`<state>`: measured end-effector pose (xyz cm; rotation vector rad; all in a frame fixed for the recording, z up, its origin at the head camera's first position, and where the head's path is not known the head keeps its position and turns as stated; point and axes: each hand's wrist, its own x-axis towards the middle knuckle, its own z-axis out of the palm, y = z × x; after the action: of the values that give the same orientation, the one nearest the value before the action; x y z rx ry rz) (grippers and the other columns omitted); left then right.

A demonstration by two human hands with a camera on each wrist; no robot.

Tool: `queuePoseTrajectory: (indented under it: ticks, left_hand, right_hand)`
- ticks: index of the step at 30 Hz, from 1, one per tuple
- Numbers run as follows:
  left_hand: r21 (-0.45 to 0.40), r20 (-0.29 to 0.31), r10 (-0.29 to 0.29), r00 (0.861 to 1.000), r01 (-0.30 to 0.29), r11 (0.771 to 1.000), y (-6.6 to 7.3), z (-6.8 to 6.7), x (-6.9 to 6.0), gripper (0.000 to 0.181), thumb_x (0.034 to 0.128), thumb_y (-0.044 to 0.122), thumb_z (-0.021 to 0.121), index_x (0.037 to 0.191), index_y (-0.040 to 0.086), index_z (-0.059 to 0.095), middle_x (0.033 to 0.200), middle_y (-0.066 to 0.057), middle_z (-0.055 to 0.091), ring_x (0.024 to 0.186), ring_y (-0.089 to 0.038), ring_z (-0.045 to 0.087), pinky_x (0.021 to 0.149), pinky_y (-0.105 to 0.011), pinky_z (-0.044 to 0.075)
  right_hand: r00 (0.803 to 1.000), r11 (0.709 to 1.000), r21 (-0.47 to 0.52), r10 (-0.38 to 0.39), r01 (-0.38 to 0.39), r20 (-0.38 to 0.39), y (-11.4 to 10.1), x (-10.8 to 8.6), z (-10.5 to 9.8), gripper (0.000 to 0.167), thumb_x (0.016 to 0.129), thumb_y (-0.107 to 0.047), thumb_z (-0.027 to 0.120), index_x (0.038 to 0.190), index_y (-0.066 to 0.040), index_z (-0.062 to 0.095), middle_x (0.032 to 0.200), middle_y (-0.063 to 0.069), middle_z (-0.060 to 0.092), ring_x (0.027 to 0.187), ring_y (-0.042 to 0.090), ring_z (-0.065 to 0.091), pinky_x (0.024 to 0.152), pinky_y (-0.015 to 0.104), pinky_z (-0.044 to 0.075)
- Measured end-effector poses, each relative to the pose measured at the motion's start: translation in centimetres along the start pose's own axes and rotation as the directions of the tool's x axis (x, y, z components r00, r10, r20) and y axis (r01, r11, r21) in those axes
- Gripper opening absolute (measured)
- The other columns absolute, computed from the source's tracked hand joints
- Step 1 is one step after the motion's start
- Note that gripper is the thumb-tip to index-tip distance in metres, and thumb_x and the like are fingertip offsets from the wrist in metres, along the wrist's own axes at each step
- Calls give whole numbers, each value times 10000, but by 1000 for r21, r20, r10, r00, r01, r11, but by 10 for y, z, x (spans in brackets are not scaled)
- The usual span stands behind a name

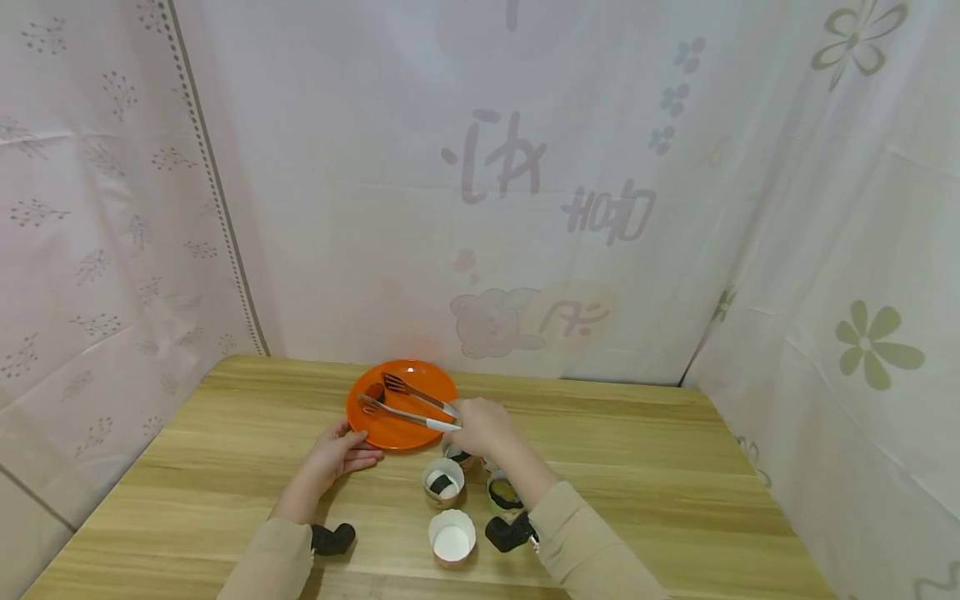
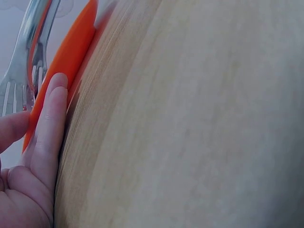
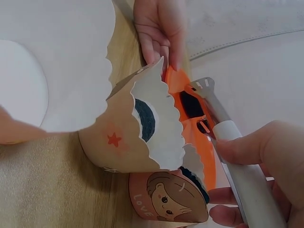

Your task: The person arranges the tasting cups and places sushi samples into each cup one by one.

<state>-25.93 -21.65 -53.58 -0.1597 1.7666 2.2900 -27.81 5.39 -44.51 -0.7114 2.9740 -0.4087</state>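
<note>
My left hand pinches the near left rim of an orange plate, thumb over the edge and fingers along its underside. In my right hand I grip metal tongs by their white handles. The tongs reach over the plate, their slotted ends spread apart. A dark, reddish-topped piece like a sushi roll lies on the plate between those ends; in the right wrist view its black side shows. Whether the tongs touch it, I cannot tell.
Several paper cups stand near my right arm. One cup holds a white piece with a black band; another holds a dark-rimmed piece. The nearest cup shows a bare white bottom. A patterned curtain hangs behind the wooden table.
</note>
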Motion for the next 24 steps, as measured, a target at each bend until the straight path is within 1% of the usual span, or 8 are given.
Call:
queuePoseTrajectory:
  ticks: [7,12,18,24]
  left_hand:
    - [-2,3,6,1000,-6,1000,0,0,1,491,1031,55,406,1454,-59,183,903,-213,668,824,-303,696,764,-416,571]
    - [1,-7,0,1000,0,1000,-1,0,2,480,1029,51,408,1447,-57,198,903,-216,667,823,-301,696,765,-413,571]
    - [9,-12,1,1000,-1,1000,1,1,0,484,1030,47,403,1451,-64,192,908,-227,663,819,-300,696,761,-409,573]
    - [19,-4,-3,1000,3,1000,3,2,-1,507,1033,54,398,1467,-64,163,918,-227,660,831,-299,694,769,-406,571]
  right_hand:
    - [1000,1000,-3,-6,6,7,-3,1,0,435,828,-332,750,1171,-83,655,926,13,658,701,144,550,597,308,476]
    - [1000,1000,-4,-7,7,10,-4,1,0,433,820,-333,759,1157,-80,659,904,6,652,691,142,543,596,310,477]
    - [1000,1000,-13,-6,6,14,-5,1,0,421,822,-334,759,1149,-87,666,906,7,656,690,137,543,591,304,476]
    - [1000,1000,-14,-4,5,18,-7,0,0,415,823,-331,761,1150,-94,668,910,2,654,692,138,547,576,294,471]
